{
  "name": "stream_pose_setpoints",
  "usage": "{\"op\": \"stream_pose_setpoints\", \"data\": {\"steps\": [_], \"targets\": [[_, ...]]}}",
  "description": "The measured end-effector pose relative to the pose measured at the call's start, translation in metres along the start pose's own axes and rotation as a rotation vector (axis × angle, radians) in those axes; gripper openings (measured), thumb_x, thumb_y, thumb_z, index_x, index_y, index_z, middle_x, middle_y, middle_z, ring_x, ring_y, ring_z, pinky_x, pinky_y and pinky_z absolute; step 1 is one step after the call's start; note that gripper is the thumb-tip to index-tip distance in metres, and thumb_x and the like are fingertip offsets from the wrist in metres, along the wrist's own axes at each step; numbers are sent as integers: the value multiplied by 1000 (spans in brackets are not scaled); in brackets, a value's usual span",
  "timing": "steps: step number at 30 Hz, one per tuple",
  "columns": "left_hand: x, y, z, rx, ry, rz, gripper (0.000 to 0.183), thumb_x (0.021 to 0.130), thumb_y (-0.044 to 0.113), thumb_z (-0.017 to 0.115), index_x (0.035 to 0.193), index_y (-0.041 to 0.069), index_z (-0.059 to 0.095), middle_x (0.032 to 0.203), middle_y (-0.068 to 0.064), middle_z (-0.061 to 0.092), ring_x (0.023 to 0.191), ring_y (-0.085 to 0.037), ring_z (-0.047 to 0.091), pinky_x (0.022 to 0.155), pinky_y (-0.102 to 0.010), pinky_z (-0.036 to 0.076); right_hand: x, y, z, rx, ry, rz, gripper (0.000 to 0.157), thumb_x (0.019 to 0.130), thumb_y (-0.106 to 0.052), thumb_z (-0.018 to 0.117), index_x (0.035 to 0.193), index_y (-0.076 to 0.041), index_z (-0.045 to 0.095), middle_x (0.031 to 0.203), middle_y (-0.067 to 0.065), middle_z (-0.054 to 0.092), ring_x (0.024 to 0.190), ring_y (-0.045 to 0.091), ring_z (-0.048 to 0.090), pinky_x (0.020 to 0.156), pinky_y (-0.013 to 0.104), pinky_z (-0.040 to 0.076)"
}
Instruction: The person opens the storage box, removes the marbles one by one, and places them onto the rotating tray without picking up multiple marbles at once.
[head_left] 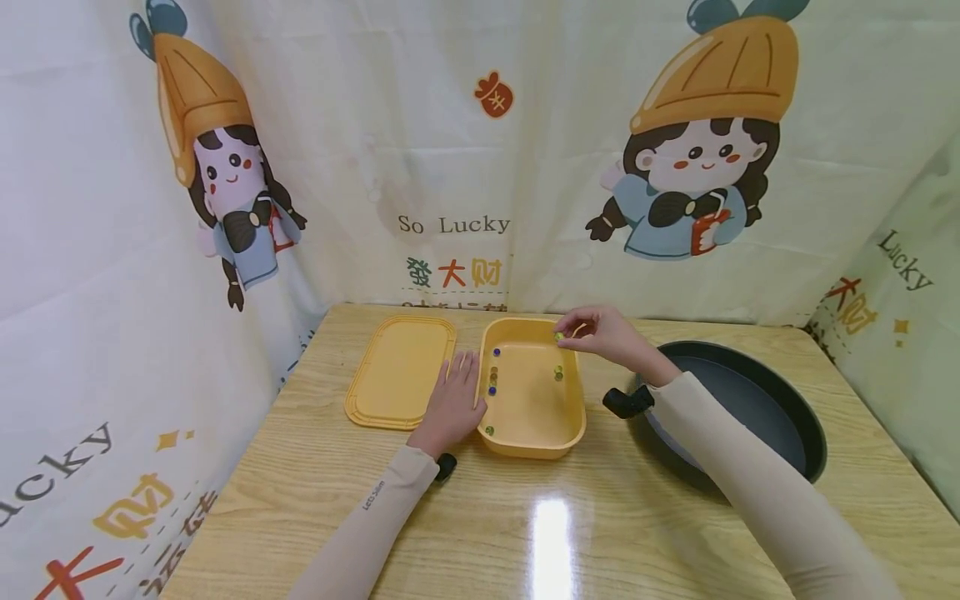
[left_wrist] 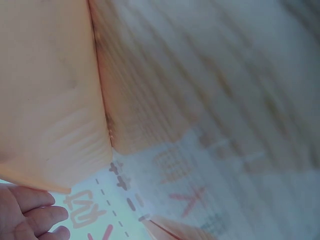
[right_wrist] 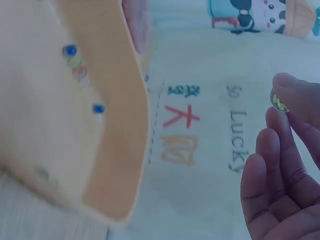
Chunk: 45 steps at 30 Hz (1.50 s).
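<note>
By the tub [head_left: 528,408] (long axis pointing away), right hand [head_left: 603,335] pinches a marble [right_wrist: 278,102], left hand [head_left: 452,404] outstretched.

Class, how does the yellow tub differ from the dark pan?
The yellow tub is a rounded rectangle; the dark pan is round. The tub looks narrower than the pan. The right hand pinches a marble at the tub's far right corner, while a sleeve partly hides the pan. Both have raised sides.

A black pan [head_left: 757,404] sits at the right of the wooden surface [head_left: 465,533], a flat yellow lid [head_left: 401,367] at its left. Behind them hangs a pale curtain [head_left: 375,108] printed with two cartoon figures [head_left: 693,162] in orange hats [head_left: 720,75], a red pouch [head_left: 495,96], "So Lucky" [head_left: 454,224] and coloured characters [head_left: 452,273].
</note>
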<state>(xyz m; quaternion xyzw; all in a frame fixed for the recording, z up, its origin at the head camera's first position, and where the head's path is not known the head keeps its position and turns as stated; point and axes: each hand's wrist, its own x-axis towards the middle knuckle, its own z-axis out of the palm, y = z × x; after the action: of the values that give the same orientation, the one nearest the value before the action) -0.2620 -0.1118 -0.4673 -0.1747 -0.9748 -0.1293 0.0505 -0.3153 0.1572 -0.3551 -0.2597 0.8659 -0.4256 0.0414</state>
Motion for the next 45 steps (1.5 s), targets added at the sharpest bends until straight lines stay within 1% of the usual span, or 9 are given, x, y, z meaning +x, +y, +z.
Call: {"op": "stream_pose_setpoints", "data": {"steps": [5, 8, 13, 16, 21, 27, 35, 40, 45], "targets": [[1, 0, 1, 2, 4, 7, 67, 94, 26, 44, 149, -2, 18, 156, -17, 22, 147, -30, 14, 119, -48, 10, -23, 9, -26, -40, 36, 43, 20, 83, -13, 71, 99, -1, 69, 99, 14, 66, 82, 11, 58, 70, 16, 51], [1, -1, 1, -1, 10, 10, 67, 94, 26, 44, 149, -3, 18, 156, -17, 21, 147, -29, 14, 119, -48, 10, -38, 15, -42, -74, 70, 80, 21, 84, -15, 70, 101, -2, 69, 100, 12, 66, 83, 8, 58, 70, 16, 51], [1, -1, 2, -7, 14, 13, 67, 94, 27, 44, 149, -2, 18, 155, -17, 22, 146, -31, 15, 119, -49, 10, -63, 31, -68, -72, 143, 77, 25, 85, -15, 68, 102, 3, 67, 94, -8, 65, 80, -2, 58, 67, 17, 52], [1, -1, 2, -8, 6, 6, 67, 94, 27, 44, 149, -2, 18, 156, -17, 21, 146, -30, 14, 119, -48, 9, -76, 42, -82, -56, 163, 103, 27, 87, -16, 67, 105, 3, 65, 91, -18, 62, 79, -3, 60, 64, 19, 52], [1, -1, 1, -16, 0, 0, 67, 95, 27, 44, 149, -2, 17, 156, -16, 19, 147, -29, 12, 119, -47, 8, -93, 70, -99, -71, 189, 166, 28, 88, -21, 66, 108, -2, 65, 90, -25, 60, 77, -4, 62, 58, 23, 53], [1, -1, 1, -19, 5, 1, 66, 95, 26, 43, 149, -2, 17, 156, -17, 20, 147, -30, 13, 119, -48, 9, -107, 106, -108, -108, 219, 208, 35, 88, -23, 65, 111, 4, 62, 87, -28, 59, 78, -9, 58, 60, 21, 52], [1, -1, 0, -11, 18, 10, 66, 95, 26, 43, 149, -3, 18, 156, -18, 21, 146, -31, 15, 119, -49, 10, -119, 138, -113, -122, 222, 278, 41, 90, -25, 63, 112, 9, 60, 82, -29, 60, 76, -4, 61, 66, 16, 51], [0, -1, 0, -11, 11, 8, 66, 95, 26, 42, 149, -2, 16, 156, -17, 20, 147, -29, 12, 119, -48, 9, -126, 158, -114, -136, 211, 321, 42, 91, -25, 62, 115, 10, 60, 82, -33, 58, 76, -12, 57, 67, 9, 47], [0, -1, 0, -11, 8, 6, 67, 95, 26, 43, 149, -2, 16, 156, -17, 20, 147, -29, 12, 119, -48, 9, -133, 176, -115, -128, 183, 354, 42, 91, -23, 62, 116, 10, 60, 84, -33, 57, 76, -16, 55, 67, 9, 46]]}}
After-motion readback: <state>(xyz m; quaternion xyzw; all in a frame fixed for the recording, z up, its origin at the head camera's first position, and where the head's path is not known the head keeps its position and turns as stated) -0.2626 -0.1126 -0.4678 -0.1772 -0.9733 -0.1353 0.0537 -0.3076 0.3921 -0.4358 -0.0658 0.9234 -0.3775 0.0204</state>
